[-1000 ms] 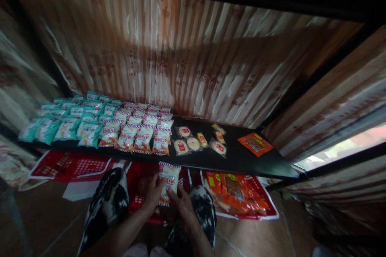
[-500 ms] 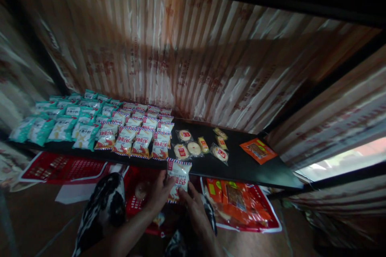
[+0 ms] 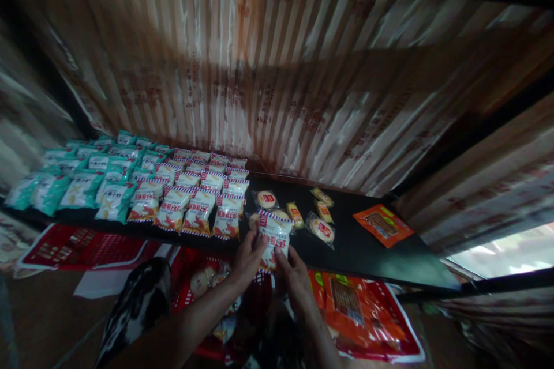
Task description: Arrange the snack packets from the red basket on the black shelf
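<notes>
Between my two hands is a white snack bag (image 3: 275,236) with a striped top edge and red print. My left hand (image 3: 248,260) grips its left side, and my right hand (image 3: 294,277) pinches its lower right side. The bag hangs over the front edge of the black shelf (image 3: 346,253), hiding part of the wrapped round crackers behind it. Rows of matching snack bags (image 3: 199,210) stand on the shelf to the left. Close behind the held bag lie a wrapped round cracker (image 3: 265,199) and a small yellow packet (image 3: 295,215).
Teal snack bags (image 3: 82,189) fill the shelf's left end. An orange packet (image 3: 383,225) lies toward the right, near more wrapped crackers (image 3: 321,229). Below are red baskets (image 3: 99,248), one holding orange packets (image 3: 355,305). Striped sheeting (image 3: 277,69) closes the back.
Both hands have carried the snack bag up and to the right, so it now covers some of the round crackers. The view has shifted slightly.
</notes>
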`<action>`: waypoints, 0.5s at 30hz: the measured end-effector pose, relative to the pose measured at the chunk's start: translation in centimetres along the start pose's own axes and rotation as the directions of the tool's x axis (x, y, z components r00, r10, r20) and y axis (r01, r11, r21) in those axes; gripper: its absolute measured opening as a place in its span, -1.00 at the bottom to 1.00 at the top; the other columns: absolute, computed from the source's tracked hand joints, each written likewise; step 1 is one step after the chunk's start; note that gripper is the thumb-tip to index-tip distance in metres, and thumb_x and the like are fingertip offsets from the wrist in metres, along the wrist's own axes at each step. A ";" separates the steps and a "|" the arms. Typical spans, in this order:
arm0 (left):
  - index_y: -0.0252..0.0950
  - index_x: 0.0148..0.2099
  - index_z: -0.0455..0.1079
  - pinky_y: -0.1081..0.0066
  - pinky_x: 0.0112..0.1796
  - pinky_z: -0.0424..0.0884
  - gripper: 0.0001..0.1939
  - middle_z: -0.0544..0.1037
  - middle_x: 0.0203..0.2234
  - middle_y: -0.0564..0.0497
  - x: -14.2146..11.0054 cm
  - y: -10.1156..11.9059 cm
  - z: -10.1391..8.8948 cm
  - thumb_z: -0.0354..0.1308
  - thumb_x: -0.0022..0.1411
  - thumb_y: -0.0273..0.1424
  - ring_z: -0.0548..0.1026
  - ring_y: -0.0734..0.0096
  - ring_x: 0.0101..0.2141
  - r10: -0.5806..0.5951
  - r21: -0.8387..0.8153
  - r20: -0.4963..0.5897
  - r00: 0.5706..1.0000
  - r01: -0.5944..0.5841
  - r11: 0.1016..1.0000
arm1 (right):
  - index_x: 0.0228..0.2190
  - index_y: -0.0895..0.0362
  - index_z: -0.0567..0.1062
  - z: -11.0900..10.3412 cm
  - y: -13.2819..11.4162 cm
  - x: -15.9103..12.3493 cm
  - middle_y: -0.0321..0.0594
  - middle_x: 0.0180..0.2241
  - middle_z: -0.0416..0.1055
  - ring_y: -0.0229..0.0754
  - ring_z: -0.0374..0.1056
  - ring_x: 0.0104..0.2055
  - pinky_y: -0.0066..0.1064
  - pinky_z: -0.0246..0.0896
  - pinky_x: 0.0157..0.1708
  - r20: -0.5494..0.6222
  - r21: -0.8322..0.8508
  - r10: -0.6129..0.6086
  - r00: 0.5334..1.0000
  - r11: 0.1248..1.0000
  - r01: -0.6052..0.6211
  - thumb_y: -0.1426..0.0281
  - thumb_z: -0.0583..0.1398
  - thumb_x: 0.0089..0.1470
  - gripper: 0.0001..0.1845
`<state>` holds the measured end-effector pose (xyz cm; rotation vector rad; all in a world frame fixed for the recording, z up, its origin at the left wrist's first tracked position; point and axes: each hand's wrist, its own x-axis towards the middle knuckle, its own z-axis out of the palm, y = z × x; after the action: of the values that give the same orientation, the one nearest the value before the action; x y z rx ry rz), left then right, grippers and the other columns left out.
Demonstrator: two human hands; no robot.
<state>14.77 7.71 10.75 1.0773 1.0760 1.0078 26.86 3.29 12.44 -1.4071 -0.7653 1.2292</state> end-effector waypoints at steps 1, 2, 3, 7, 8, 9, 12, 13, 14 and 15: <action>-0.28 -0.02 0.35 0.30 -0.08 0.35 -0.55 0.53 -0.10 -0.12 0.4 0.1 0.2 0.08 0.18 -0.07 0.48 0.15 -0.08 -0.009 0.019 -0.015 1.000 0.009 1.000 | -0.17 0.12 0.49 0.0 -0.4 0.4 -0.14 -0.24 0.56 0.01 0.47 -0.24 -0.25 0.34 -0.24 -0.007 0.008 0.007 1.000 1.000 -0.007 0.00 0.35 -0.22 -0.37; -0.28 0.00 0.35 0.29 -0.06 0.34 -0.55 0.52 -0.08 -0.12 0.9 0.1 0.4 0.07 0.19 -0.09 0.47 0.15 -0.07 -0.012 0.032 -0.028 1.000 0.013 0.999 | -0.17 0.14 0.49 0.1 -0.7 0.9 -0.13 -0.27 0.57 0.02 0.47 -0.27 -0.24 0.35 -0.26 -0.011 0.021 0.015 1.000 1.000 -0.015 -0.01 0.35 -0.24 -0.36; -0.27 0.02 0.34 0.29 -0.05 0.33 -0.56 0.51 -0.07 -0.12 1.4 0.1 0.6 0.06 0.20 -0.11 0.46 0.16 -0.05 -0.006 0.041 -0.039 0.999 0.008 0.999 | -0.17 0.14 0.49 0.1 -1.0 1.2 -0.12 -0.29 0.57 0.03 0.48 -0.28 -0.23 0.35 -0.27 -0.012 0.035 0.022 1.000 0.999 -0.022 -0.01 0.35 -0.25 -0.34; -0.25 0.02 0.35 0.31 -0.04 0.34 -0.61 0.52 -0.10 -0.09 3.1 0.1 1.4 0.05 0.22 -0.17 0.47 0.21 -0.07 0.040 0.064 -0.038 0.998 -0.037 0.997 | -0.10 0.14 0.47 -0.1 -2.0 2.5 -0.12 -0.25 0.57 0.01 0.47 -0.25 -0.22 0.34 -0.21 -0.026 0.028 -0.014 1.000 0.999 0.015 0.01 0.35 -0.23 -0.31; -0.25 0.01 0.35 0.32 -0.05 0.34 -0.63 0.53 -0.13 -0.09 3.5 0.1 1.5 0.06 0.21 -0.19 0.48 0.22 -0.09 0.042 0.074 -0.046 0.998 -0.039 0.996 | -0.09 0.13 0.47 -0.2 -2.2 2.7 -0.12 -0.22 0.56 0.02 0.47 -0.23 -0.22 0.34 -0.19 -0.023 0.014 -0.025 0.999 1.000 0.025 0.02 0.35 -0.22 -0.31; -0.25 0.00 0.36 0.32 -0.05 0.34 -0.64 0.54 -0.14 -0.09 3.8 0.1 1.6 0.08 0.20 -0.20 0.48 0.22 -0.10 0.044 0.086 -0.059 0.997 -0.039 0.996 | -0.08 0.13 0.47 -0.3 -2.4 2.9 -0.12 -0.20 0.56 0.02 0.47 -0.21 -0.21 0.33 -0.18 -0.013 -0.001 -0.029 1.000 1.000 0.029 0.02 0.35 -0.21 -0.32; -0.28 -0.01 0.36 0.32 -0.04 0.32 -0.65 0.52 -0.13 -0.12 4.8 0.1 1.9 0.09 0.19 -0.24 0.47 0.22 -0.09 0.049 0.127 -0.115 0.992 -0.034 0.991 | -0.11 0.13 0.48 -0.6 -2.9 3.5 -0.11 -0.18 0.55 0.03 0.45 -0.17 -0.19 0.33 -0.14 0.032 -0.033 -0.029 0.999 0.999 0.030 0.05 0.36 -0.21 -0.35; -0.28 -0.01 0.36 0.32 -0.03 0.31 -0.65 0.52 -0.12 -0.13 5.1 0.1 2.0 0.10 0.19 -0.25 0.47 0.21 -0.09 0.047 0.138 -0.133 0.990 -0.029 0.990 | -0.13 0.13 0.49 -0.6 -3.0 3.8 -0.11 -0.18 0.55 0.03 0.45 -0.17 -0.19 0.33 -0.13 0.040 -0.039 -0.035 0.999 0.999 0.037 0.06 0.36 -0.21 -0.37; -0.29 -0.01 0.35 0.31 -0.03 0.31 -0.65 0.51 -0.11 -0.14 5.4 0.2 2.1 0.10 0.19 -0.26 0.46 0.21 -0.08 0.045 0.146 -0.146 0.988 -0.023 0.989 | -0.14 0.13 0.49 -0.6 -3.1 4.1 -0.12 -0.19 0.55 0.03 0.45 -0.16 -0.20 0.33 -0.13 0.040 -0.041 -0.039 0.998 0.998 0.041 0.07 0.37 -0.21 -0.39; -0.29 -0.01 0.35 0.31 -0.02 0.30 -0.65 0.51 -0.10 -0.15 5.7 0.2 2.2 0.09 0.19 -0.26 0.46 0.20 -0.07 0.041 0.151 -0.153 0.987 -0.018 0.988 | -0.16 0.13 0.50 -0.6 -3.1 4.4 -0.13 -0.20 0.55 0.02 0.45 -0.17 -0.20 0.33 -0.14 0.034 -0.036 -0.043 0.998 0.998 0.044 0.08 0.37 -0.22 -0.41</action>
<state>17.95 12.90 10.33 1.1524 1.2819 1.0620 29.13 7.89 14.20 -1.3957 -0.8414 1.2131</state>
